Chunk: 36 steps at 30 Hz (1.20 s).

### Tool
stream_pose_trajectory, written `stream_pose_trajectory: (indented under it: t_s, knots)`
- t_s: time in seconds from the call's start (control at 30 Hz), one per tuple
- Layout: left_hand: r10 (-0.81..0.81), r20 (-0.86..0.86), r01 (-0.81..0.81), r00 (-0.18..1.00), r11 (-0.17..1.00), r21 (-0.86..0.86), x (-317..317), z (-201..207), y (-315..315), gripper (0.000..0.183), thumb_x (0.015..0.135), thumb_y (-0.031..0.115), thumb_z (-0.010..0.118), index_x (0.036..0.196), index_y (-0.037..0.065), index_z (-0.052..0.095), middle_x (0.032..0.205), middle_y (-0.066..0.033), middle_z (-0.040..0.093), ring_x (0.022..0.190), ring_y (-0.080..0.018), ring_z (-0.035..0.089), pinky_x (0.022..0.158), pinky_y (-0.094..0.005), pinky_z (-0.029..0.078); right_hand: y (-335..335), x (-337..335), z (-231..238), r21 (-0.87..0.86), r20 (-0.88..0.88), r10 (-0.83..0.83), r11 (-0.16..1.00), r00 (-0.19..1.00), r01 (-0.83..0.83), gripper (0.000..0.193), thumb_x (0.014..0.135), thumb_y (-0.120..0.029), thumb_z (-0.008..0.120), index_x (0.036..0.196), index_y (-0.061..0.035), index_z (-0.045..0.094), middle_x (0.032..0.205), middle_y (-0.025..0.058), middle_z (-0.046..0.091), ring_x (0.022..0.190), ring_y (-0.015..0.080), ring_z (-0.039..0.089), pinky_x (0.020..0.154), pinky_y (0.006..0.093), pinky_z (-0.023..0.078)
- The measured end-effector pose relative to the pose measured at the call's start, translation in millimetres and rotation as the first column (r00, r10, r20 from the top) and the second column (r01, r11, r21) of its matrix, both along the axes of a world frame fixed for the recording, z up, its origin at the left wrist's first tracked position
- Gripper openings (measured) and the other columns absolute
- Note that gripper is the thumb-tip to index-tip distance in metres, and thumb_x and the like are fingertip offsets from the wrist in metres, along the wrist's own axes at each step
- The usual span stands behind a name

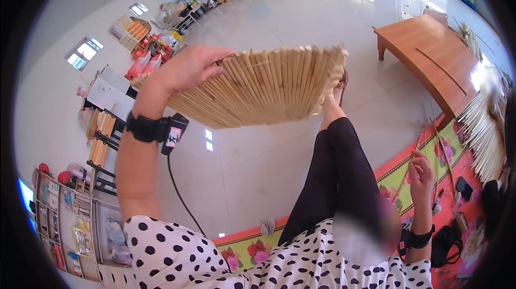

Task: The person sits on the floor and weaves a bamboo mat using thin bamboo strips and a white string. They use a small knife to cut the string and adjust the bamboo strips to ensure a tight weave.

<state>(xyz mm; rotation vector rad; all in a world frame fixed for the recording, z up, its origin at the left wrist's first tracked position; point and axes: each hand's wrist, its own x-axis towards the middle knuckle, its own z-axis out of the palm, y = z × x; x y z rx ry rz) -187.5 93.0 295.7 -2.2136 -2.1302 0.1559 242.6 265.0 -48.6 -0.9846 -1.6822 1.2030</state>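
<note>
My left hand (196, 69) grips the upper edge of a stalk mat (269, 87), a flat panel of pale straw-coloured stalks laid side by side. The mat hangs in the air, tilted, above the floor and in front of my legs. Uneven stalk ends show along its right side. A strap with a small black box (173, 133) and a cable is on my left wrist. Lower on the right, apart from the mat, my right hand (422, 175) is raised with its fingers curled together. What it pinches, if anything, is too small to make out.
A brown wooden table (414, 47) with a single stalk on it stands at the right. Loose stalks (484, 133) lie beside it, near a phone (463, 188) on the flowered cloth (255, 251). Shelves (70, 214) and household goods line the left wall.
</note>
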Motion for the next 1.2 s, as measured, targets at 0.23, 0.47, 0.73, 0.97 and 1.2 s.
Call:
stream_pose_trajectory:
  t_s: [0.23,0.47,0.73,0.97,1.2]
  knots:
    - [-0.01,-0.015,0.001,1.0,0.863,-0.506,60.7,-14.4,29.1,0.036,0.081,0.0,0.062,0.116,0.006,0.061,0.093,-0.0176,0.066,0.087,-0.0371,0.061,0.077,-0.0421,0.048,-47.5,-47.2,120.0,0.582,0.234,0.233,0.744,0.944,-0.328,0.013,0.071,0.003,0.067,0.08,-0.0019,0.059,0.121,0.0187,0.061,0.116,0.0401,0.055,0.095,0.0448,0.046]
    - [-0.106,0.072,0.126,0.992,0.701,-0.702,104.6,-58.3,62.9,0.034,0.078,0.003,0.063,0.112,0.005,0.064,0.087,-0.0181,0.066,0.082,-0.0364,0.062,0.074,-0.0412,0.048,-65.9,-67.1,117.8,0.51,0.256,0.551,0.621,0.794,-0.596,0.012,0.073,0.001,0.068,0.083,-0.0003,0.062,0.131,0.0242,0.051,0.119,0.0412,0.052,0.095,0.0445,0.046]
    - [-0.351,0.116,0.349,0.929,0.729,-0.589,126.4,-85.6,109.1,0.017,0.078,0.011,0.064,0.094,0.004,0.067,0.077,-0.0156,0.066,0.07,-0.035,0.058,0.066,-0.0425,0.047,-79.7,-54.4,94.3,0.377,0.194,0.52,0.743,0.832,-0.553,0.013,0.073,0.003,0.068,0.084,-0.0011,0.065,0.125,0.0211,0.057,0.087,0.0314,0.065,0.078,0.0372,0.053]
    - [-0.212,0.373,0.367,0.903,0.832,-0.417,134.3,-117.3,156.3,0.022,0.074,0.012,0.062,0.093,0.002,0.067,0.09,-0.0147,0.065,0.08,-0.0269,0.06,0.073,-0.0356,0.048,-84.5,-49.1,86.6,0.253,0.205,0.471,0.821,0.858,-0.511,0.008,0.078,0.005,0.063,0.084,0.002,0.059,0.128,0.0274,0.052,0.079,0.0306,0.065,0.07,0.0348,0.052]
    - [-0.044,0.298,0.198,0.954,0.839,-0.507,178.0,-135.8,170.4,0.019,0.086,0.013,0.056,0.097,0.0,0.065,0.098,-0.0145,0.064,0.083,-0.0273,0.058,0.075,-0.0396,0.046,-88.3,-58.8,89.3,0.098,0.234,0.391,0.902,0.89,-0.421,0.006,0.083,0.004,0.056,0.089,0.0019,0.054,0.105,0.0211,0.056,0.077,0.0333,0.059,0.066,0.0356,0.048]
